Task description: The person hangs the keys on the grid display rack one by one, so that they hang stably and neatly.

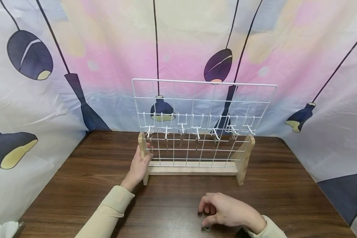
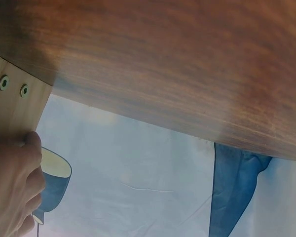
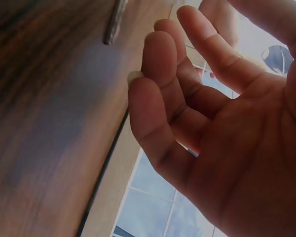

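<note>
A white wire grid rack [image 1: 204,82] with a wooden base stands on the table, and several white hooks along it carry small metal rings with thin pieces hanging from them, possibly keys. My left hand [image 1: 138,167] grips its left wooden side post [image 1: 142,145]; in the left wrist view the fingers of that hand [image 2: 17,182] lie on the wood [image 2: 15,106]. In front of the rack my right hand [image 1: 226,210] hovers low with loosely bent fingers. Near its thumb a small metal ring [image 1: 207,227] lies on the table. The right wrist view shows a metal piece [image 3: 115,22] apart from the fingers [image 3: 148,106].
The brown wood-grain table [image 1: 86,185] ends against a patterned cloth backdrop [image 1: 113,66] on the back and both sides. Something white [image 1: 3,228] sits at the lower left corner. A dark object [image 1: 242,232] shows partly under the right wrist.
</note>
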Action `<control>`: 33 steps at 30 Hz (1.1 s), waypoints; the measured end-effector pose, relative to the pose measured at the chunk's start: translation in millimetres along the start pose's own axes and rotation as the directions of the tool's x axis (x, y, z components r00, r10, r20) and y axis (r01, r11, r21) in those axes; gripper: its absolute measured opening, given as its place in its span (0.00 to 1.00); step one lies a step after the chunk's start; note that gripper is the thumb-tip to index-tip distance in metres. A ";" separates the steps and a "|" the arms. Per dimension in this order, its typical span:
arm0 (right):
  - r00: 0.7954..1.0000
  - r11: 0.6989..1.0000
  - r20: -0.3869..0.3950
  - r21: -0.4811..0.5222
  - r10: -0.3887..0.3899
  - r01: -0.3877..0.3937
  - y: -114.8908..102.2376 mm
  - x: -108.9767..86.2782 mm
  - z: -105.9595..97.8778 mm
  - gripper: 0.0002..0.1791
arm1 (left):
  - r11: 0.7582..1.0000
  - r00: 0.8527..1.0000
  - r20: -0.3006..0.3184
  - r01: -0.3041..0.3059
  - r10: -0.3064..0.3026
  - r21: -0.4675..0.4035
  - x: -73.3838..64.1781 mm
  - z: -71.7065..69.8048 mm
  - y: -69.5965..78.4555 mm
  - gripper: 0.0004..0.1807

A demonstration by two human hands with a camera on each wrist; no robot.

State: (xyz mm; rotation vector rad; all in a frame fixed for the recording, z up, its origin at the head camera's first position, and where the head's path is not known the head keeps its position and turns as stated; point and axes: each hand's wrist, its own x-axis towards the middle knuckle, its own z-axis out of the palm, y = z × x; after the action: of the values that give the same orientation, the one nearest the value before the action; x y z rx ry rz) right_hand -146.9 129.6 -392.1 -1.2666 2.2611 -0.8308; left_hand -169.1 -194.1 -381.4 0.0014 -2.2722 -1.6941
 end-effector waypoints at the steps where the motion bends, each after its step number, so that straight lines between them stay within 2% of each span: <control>1: 1.000 1.000 0.010 0.008 0.002 -0.003 0.4 0.3 0.9 0.13 | 1.000 1.000 0.000 -0.002 0.002 -0.001 0.4 0.0 -1.1 0.19; 8: 1.000 1.000 0.022 -0.003 0.014 -0.014 2.2 1.1 7.0 0.13 | 1.000 1.000 -0.009 0.007 -0.007 0.000 11.2 0.2 -32.5 0.20; 12: 0.999 0.999 0.025 -0.033 0.031 -0.030 2.4 1.7 10.0 0.12 | 1.000 1.000 -0.020 -0.016 0.016 0.014 13.2 1.5 -38.9 0.21; 22: 0.997 0.992 0.015 -0.098 0.081 -0.079 0.0 0.9 15.7 0.11 | 0.997 0.998 -0.039 -0.039 0.042 0.061 12.5 2.2 -38.5 0.20; 28: 0.995 0.988 0.001 -0.123 0.097 -0.096 0.1 -0.4 15.3 0.12 | 0.998 0.999 -0.037 -0.032 0.033 0.049 13.3 2.0 -37.3 0.20; 31: 0.994 0.982 -0.030 -0.154 0.102 -0.106 1.6 -1.5 13.9 0.13 | 1.000 1.000 -0.015 -0.014 0.015 0.025 11.4 0.8 -30.5 0.21; 33: 0.993 0.978 -0.047 -0.173 0.109 -0.116 2.8 -2.2 13.4 0.14 | 1.000 1.000 -0.006 -0.006 0.006 0.020 7.7 0.0 -20.7 0.21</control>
State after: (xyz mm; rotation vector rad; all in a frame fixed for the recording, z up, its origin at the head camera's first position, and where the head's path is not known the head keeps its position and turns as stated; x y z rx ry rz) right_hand -139.3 128.6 -403.7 -1.1920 2.4561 -0.6317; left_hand -180.2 -201.7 -398.9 0.0040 -2.2826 -1.6660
